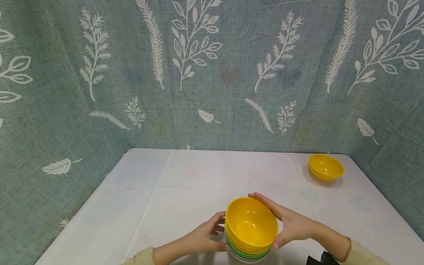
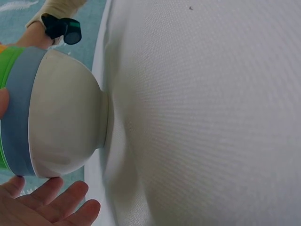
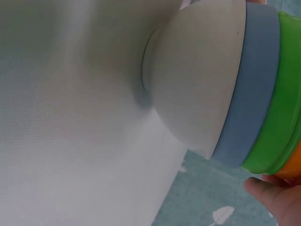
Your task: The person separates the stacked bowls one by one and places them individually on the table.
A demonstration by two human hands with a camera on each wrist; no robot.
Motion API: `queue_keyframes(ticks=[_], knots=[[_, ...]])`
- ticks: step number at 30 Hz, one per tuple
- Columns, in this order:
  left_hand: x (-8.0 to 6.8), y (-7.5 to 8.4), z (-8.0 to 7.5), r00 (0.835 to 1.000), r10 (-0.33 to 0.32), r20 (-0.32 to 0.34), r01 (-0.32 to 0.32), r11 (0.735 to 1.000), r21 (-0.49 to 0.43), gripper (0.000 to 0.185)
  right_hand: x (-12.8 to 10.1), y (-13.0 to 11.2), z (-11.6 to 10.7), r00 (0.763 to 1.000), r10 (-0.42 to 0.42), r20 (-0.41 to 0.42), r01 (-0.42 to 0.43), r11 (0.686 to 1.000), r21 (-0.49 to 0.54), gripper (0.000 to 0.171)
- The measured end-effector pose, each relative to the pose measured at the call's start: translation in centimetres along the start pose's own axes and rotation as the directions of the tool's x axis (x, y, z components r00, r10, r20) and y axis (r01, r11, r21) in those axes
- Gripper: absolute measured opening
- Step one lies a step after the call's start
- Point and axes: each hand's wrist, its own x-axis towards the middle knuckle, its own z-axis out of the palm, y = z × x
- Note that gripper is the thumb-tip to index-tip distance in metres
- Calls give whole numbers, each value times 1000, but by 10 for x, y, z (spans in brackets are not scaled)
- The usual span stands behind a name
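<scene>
A nested stack of bowls stands on the table, held between both hands. Its top is a shiny yellow bowl (image 1: 251,222), tilted slightly in the head view. Green bowls (image 3: 277,103) sit under the yellow, then a blue-grey bowl (image 3: 249,84), with a white bowl (image 2: 66,113) at the bottom, its foot against the cloth. My left hand (image 1: 207,237) grips the stack's left side, fingertips by the blue-grey and white bowls in the left wrist view. On the right, my right hand (image 1: 293,222) holds the upper bowls, fingers along the far rim and thumb at the near side.
Another yellow bowl (image 1: 326,167) rests alone at the back right of the table. A white cloth (image 1: 195,176) covers the table. Grey-green curtains (image 1: 228,121) with white leaf prints hang behind and at both sides. A black wrist device (image 1: 321,259) sits near my right forearm.
</scene>
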Motion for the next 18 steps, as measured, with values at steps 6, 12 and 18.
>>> queue_keyframes(ticks=[6, 12, 18], knots=[[0, 0, 0, 1000, 6, 3, -6, 1000, 1, 74, 1, 1, 1, 999, 7, -37, -10, 997, -71, 97], [0, 1, 0, 1000, -6, 3, 6, 1000, 1, 74, 2, 0, 1, 998, -4, -68, -4, 994, -113, 94], [1, 1, 0, 1000, -8, 4, 8, 1000, 0, 74, 2, -6, 1, 997, 24, -74, -33, 993, -114, 93]])
